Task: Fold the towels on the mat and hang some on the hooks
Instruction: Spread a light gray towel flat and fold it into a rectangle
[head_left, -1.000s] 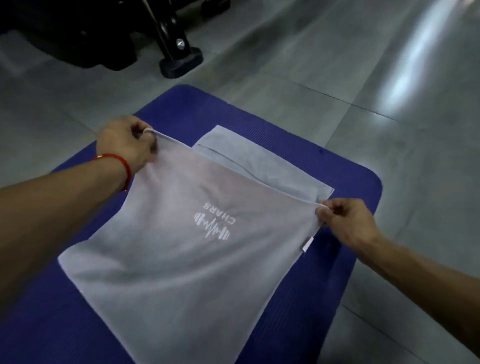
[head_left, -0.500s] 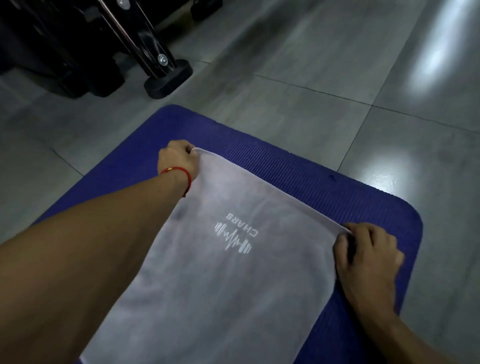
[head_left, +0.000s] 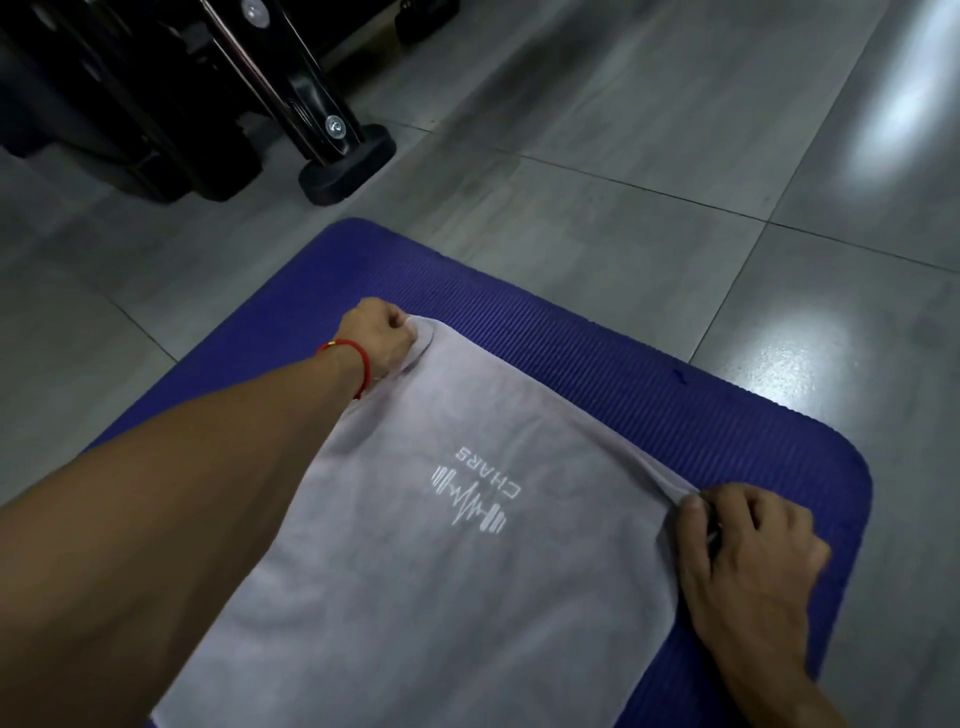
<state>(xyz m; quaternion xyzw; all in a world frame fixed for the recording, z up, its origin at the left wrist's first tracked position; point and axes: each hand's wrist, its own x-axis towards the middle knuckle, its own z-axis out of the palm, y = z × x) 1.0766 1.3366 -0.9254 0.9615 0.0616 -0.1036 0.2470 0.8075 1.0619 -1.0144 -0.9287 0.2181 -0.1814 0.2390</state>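
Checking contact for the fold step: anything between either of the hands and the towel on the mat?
Nothing visible. The left hand grips the towel at its far left corner, and the right hand pinches the far right corner. The towel lies flat on the mat.

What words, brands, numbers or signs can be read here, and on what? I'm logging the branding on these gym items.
"CHARS": white print on the pale grey cloth towel, seen upside down from the head camera, beside a white barbell-and-pulse-line logo.
No other text is readable: the ribbed blue foam mat, the grey floor tiles and the black metal equipment frame show none.
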